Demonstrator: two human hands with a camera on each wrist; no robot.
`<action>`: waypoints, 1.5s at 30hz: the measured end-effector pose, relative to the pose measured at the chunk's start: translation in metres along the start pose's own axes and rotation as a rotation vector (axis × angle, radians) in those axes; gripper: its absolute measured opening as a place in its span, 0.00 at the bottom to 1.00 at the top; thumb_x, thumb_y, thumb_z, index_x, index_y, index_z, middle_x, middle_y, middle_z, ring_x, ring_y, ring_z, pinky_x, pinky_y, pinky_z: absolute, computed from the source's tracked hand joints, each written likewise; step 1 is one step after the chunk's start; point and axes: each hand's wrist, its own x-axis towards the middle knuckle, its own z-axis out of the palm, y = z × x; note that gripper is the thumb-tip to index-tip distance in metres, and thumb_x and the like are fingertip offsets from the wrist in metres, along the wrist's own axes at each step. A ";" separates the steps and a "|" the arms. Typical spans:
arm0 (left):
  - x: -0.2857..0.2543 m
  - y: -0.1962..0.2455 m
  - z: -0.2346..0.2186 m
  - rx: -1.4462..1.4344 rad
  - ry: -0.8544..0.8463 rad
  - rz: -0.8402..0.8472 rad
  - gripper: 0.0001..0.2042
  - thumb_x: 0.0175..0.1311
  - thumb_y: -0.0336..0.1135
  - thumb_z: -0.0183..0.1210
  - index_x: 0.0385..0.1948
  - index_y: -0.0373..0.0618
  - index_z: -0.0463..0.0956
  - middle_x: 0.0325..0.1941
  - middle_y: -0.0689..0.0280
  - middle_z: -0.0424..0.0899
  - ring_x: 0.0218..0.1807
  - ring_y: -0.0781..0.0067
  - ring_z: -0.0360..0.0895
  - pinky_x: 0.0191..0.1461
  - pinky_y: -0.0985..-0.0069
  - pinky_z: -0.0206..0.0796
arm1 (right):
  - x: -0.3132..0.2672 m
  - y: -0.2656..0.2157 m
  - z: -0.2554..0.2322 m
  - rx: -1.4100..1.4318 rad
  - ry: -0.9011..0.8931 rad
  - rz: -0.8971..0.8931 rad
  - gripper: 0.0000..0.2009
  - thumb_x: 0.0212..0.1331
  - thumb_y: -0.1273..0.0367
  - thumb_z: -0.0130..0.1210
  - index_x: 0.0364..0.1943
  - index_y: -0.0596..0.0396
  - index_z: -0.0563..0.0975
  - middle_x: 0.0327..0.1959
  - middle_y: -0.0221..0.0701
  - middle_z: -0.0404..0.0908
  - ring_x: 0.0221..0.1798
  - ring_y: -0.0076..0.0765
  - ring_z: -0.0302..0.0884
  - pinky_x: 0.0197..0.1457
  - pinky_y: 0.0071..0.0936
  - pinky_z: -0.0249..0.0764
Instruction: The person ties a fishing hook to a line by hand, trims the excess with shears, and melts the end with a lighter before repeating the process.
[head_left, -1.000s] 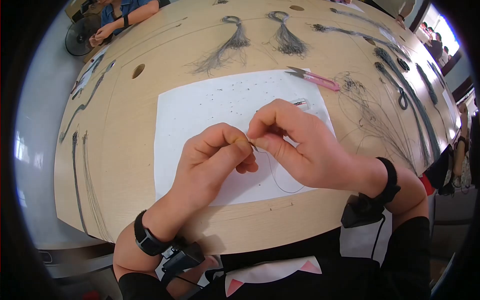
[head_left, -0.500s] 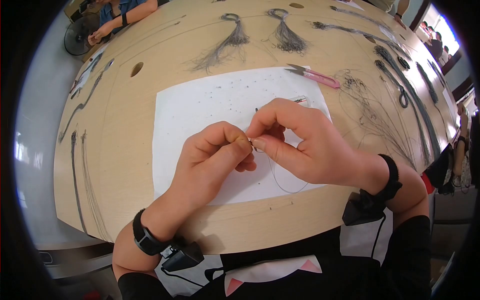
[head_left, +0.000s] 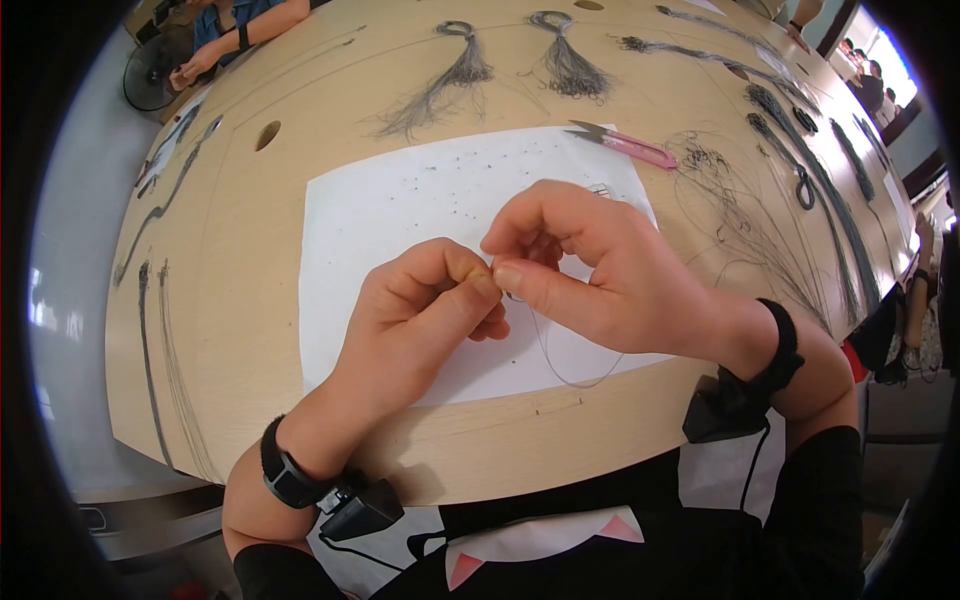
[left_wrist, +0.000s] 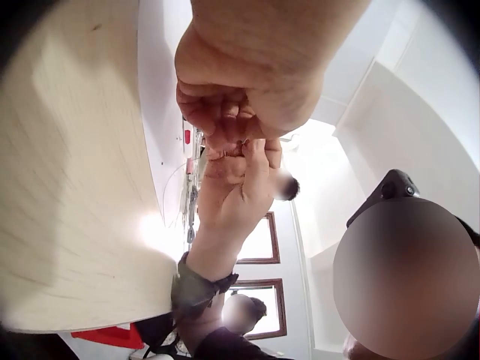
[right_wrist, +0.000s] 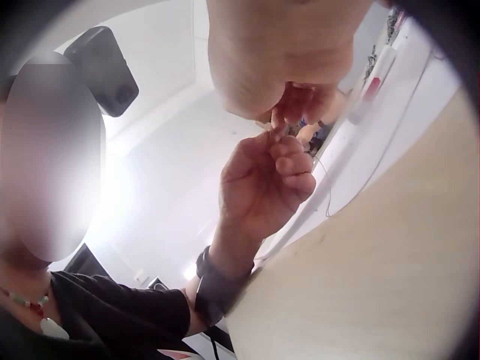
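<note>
My left hand pinches a tiny dark piece at one end of a thin thread between thumb and index finger. Against those fingertips lies the thumb tip of my right hand, its index finger raised a little apart and its other fingers curled behind. The thread hangs in a loose loop beneath the right hand, over the white paper. In the right wrist view, fingertips of the right hand and left hand meet; the piece between them is too small to make out.
Pink-handled snips lie at the paper's upper right corner, beside a tangled thread bundle. Small dark bits dot the paper. Looped bundles lie beyond it, with further strands at both sides. Another person's arm rests at the far left edge.
The right index finger has lifted slightly off the meeting point and the right hand has shifted a little up and left. The left hand keeps its pinch.
</note>
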 end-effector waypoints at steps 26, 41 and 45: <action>-0.006 0.003 0.010 0.060 0.130 -0.079 0.05 0.54 0.31 0.55 0.27 0.40 0.74 0.27 0.68 0.78 0.27 0.84 0.71 0.23 0.90 0.59 | -0.003 -0.001 0.008 0.120 0.097 0.041 0.08 0.52 0.77 0.49 0.36 0.58 0.66 0.29 0.26 0.70 0.30 0.16 0.69 0.32 0.13 0.66; -0.005 -0.001 0.005 -0.075 0.151 0.052 0.04 0.54 0.28 0.54 0.30 0.41 0.73 0.29 0.66 0.78 0.30 0.80 0.73 0.31 0.86 0.62 | 0.016 0.057 -0.064 -1.234 0.227 0.057 0.06 0.45 0.75 0.45 0.29 0.59 0.71 0.31 0.38 0.72 0.38 0.44 0.68 0.43 0.38 0.62; -0.004 -0.003 0.004 -0.080 0.139 0.071 0.04 0.54 0.27 0.54 0.31 0.41 0.73 0.30 0.66 0.78 0.31 0.80 0.73 0.34 0.85 0.63 | 0.019 0.058 -0.072 -1.293 0.060 0.281 0.05 0.44 0.77 0.43 0.25 0.60 0.71 0.30 0.40 0.71 0.37 0.45 0.69 0.41 0.37 0.64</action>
